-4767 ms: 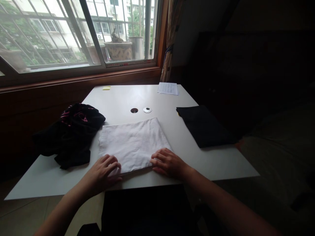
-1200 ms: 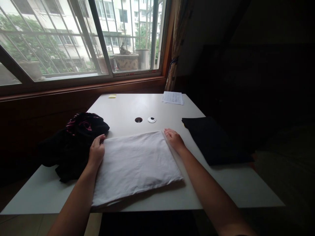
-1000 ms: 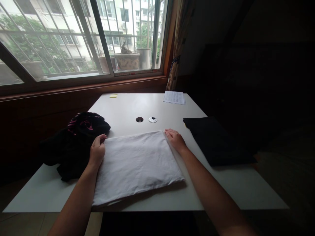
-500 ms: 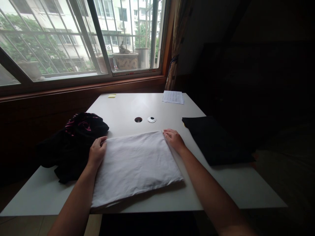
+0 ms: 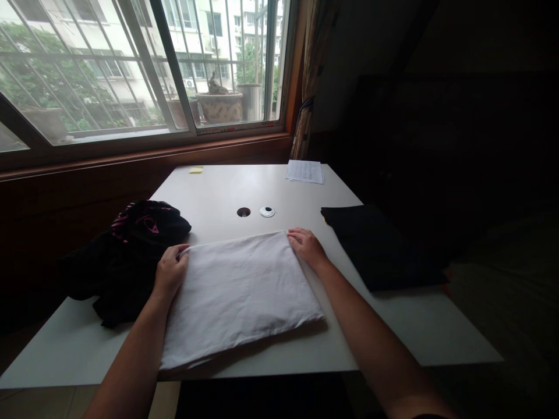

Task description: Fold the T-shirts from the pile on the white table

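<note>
A folded white cloth (image 5: 240, 294) lies flat on the white table (image 5: 209, 192), its front edge slanting across near the table's front. My left hand (image 5: 171, 269) is closed on the cloth's far left corner, thumb along the top and fingers curled at the edge. At the far right corner, my right hand (image 5: 307, 245) pinches the cloth between thumb and fingers; the fingertips are partly hidden. Beside my left forearm lies a crumpled black garment (image 5: 126, 262) with pink markings.
A folded dark cloth (image 5: 379, 247) lies on the right side of the table. Farther back are papers (image 5: 304, 171), a yellow note (image 5: 196, 170) and two round cable holes, one with a white ring (image 5: 267, 212). A barred window (image 5: 227, 64) stands behind.
The view has shifted very slightly. Both hands stay at the far corners of the white cloth, which keeps its shape and place.
</note>
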`<move>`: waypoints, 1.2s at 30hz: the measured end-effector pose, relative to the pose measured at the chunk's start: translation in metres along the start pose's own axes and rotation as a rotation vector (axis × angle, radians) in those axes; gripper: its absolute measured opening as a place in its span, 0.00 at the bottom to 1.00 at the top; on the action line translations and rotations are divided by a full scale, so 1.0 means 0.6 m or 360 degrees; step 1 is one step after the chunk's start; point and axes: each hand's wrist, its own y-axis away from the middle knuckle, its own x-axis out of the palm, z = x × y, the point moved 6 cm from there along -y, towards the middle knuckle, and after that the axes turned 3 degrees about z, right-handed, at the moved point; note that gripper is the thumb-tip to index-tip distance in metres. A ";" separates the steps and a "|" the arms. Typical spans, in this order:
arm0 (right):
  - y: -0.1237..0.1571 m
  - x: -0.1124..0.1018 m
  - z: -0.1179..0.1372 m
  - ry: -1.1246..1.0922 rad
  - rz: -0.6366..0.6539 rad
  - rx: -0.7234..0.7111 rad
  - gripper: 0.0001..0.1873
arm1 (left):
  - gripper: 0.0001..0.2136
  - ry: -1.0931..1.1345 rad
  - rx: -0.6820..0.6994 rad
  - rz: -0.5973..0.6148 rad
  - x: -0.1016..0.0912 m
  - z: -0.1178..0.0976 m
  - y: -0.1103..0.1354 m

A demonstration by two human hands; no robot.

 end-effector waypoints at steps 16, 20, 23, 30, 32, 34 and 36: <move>0.002 -0.004 0.006 -0.0012 -0.0015 -0.0040 0.15 | 0.16 -0.0008 0.0043 0.0007 0.003 0.001 -0.001; 0.003 -0.005 0.007 -0.0036 -0.0044 -0.0093 0.14 | 0.16 -0.0033 0.0033 0.0043 0.003 0.002 -0.002; 0.002 -0.005 0.005 -0.0045 -0.0079 -0.0135 0.13 | 0.16 -0.0057 0.0040 0.0050 0.004 0.004 -0.003; 0.002 -0.001 0.000 -0.0048 -0.0099 -0.0166 0.12 | 0.17 -0.0064 0.0056 0.0060 0.008 0.008 -0.005; 0.002 -0.001 0.000 -0.0050 -0.0095 -0.0168 0.12 | 0.17 -0.0066 0.0065 0.0057 0.008 0.008 -0.005; 0.002 -0.001 0.000 -0.0053 -0.0094 -0.0163 0.12 | 0.17 -0.0064 0.0080 0.0058 0.009 0.008 -0.005; 0.002 -0.001 0.000 -0.0056 -0.0093 -0.0157 0.12 | 0.17 -0.0061 0.0095 0.0060 0.009 0.007 -0.004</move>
